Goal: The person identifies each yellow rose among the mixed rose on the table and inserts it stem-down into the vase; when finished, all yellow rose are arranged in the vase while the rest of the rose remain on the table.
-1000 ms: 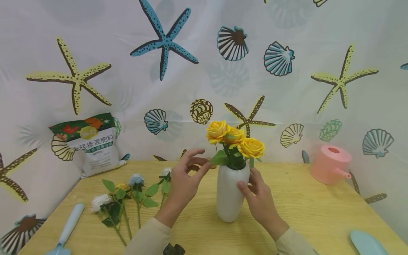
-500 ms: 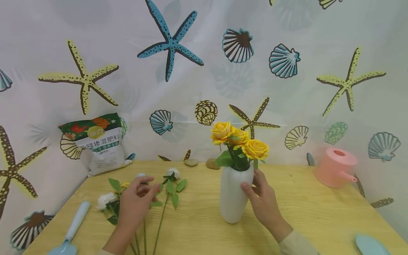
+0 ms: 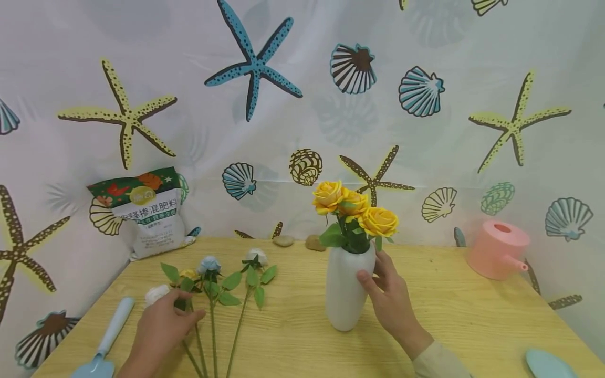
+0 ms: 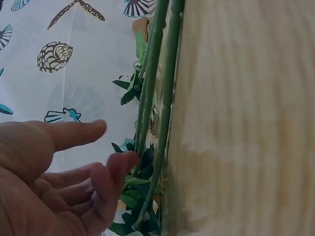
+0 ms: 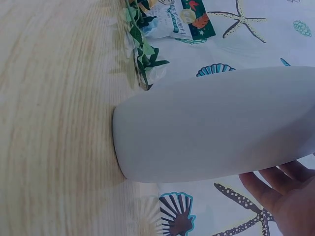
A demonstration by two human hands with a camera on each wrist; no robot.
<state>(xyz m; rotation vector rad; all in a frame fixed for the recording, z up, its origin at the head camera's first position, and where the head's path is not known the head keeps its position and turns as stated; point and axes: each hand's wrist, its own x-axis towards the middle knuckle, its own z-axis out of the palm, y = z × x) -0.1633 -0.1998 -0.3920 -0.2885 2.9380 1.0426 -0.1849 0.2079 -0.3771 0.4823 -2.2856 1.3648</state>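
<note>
A white vase (image 3: 342,294) stands upright on the table, holding three yellow roses (image 3: 356,207). My right hand (image 3: 391,304) grips its right side, thumb in front; in the right wrist view, fingers (image 5: 268,184) touch the vase wall. At the left, my left hand (image 3: 160,328) hovers over a partly hidden white rose (image 3: 155,295). The left wrist view shows thumb and fingers apart, nothing pinched, close beside green stems (image 4: 158,64). Also lying there are a yellow rose (image 3: 190,273), a light-blue rose (image 3: 209,264) and another white rose (image 3: 256,256).
A light-blue trowel (image 3: 111,331) lies at the left edge, with a fertilizer bag (image 3: 156,226) behind. Two stones (image 3: 283,241) sit at the back edge. A pink watering can (image 3: 496,249) stands at back right; a light-blue object (image 3: 550,363) shows at front right.
My left hand has moved from beside the vase's leaves leftward and down to the loose roses. My right hand stays on the vase. The head view has shifted slightly.
</note>
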